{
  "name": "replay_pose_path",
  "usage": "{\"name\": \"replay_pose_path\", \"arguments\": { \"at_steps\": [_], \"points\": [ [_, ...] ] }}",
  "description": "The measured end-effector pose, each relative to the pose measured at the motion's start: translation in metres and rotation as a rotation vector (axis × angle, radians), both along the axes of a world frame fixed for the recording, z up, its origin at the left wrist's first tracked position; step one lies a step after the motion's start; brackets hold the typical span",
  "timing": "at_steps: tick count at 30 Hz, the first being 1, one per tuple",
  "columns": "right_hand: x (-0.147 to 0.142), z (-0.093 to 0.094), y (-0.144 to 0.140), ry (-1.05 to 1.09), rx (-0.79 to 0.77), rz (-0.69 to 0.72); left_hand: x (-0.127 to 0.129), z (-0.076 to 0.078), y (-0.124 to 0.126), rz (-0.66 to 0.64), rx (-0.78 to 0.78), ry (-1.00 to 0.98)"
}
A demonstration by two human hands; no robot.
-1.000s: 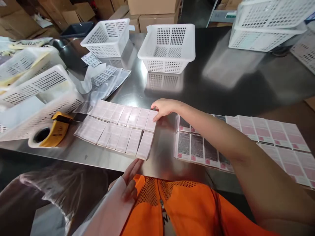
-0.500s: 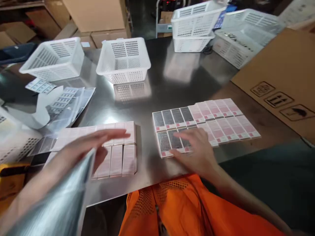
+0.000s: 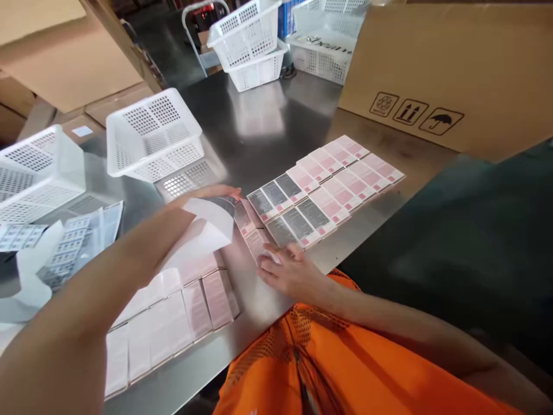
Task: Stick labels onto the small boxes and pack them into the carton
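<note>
My left hand (image 3: pixel 218 193) is at the far end of the pink-sided boxes, fingers reaching forward and partly hidden. A curled white sheet (image 3: pixel 209 227), shiny on one face, hangs from it. My right hand (image 3: pixel 291 271) has its fingers bent round the near end of a pink box (image 3: pixel 254 242) at the left edge of the right-hand block. Dark-topped boxes (image 3: pixel 298 222) make up the left part of that block. Pink-topped boxes (image 3: pixel 341 190) fill its right part. Another block of pale pink boxes (image 3: pixel 199 305) lies below my left forearm, partly covered by the sheet.
White baskets (image 3: pixel 155 138) stand at the back left, and stacked ones (image 3: pixel 250 46) at the back. A large cardboard carton (image 3: pixel 432 69) borders the right side. Printed label sheets (image 3: pixel 71 248) and white backing paper lie at the left on the metal table (image 3: pixel 259 144).
The view has turned to the right. My left hand has crossed to the right-hand block with the sheet. My right hand has moved from the dark tops to the block's near left corner.
</note>
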State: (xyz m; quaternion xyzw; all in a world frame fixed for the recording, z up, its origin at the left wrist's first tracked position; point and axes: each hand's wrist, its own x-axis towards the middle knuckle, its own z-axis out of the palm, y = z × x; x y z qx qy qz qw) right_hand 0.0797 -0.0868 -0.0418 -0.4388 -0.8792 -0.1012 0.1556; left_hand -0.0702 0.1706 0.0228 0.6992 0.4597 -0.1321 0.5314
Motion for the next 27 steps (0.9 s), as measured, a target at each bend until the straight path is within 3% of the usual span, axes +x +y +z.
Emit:
{"name": "replay_pose_path", "arguments": {
  "at_steps": [4,9,18,27],
  "points": [
    [-0.026,0.005,0.003,0.030,-0.025,0.300,-0.034,0.011,0.001,-0.042,-0.054,0.059],
    [-0.057,-0.011,0.005,0.271,-0.004,0.418,-0.066,0.020,-0.002,-0.023,0.073,0.251],
    [-0.079,-0.034,-0.006,0.271,-0.033,0.276,-0.072,0.019,-0.022,-0.076,0.060,0.294],
    [-0.085,-0.035,0.016,0.333,-0.058,0.298,-0.082,0.019,-0.007,-0.117,0.142,0.307]
  ]
}}
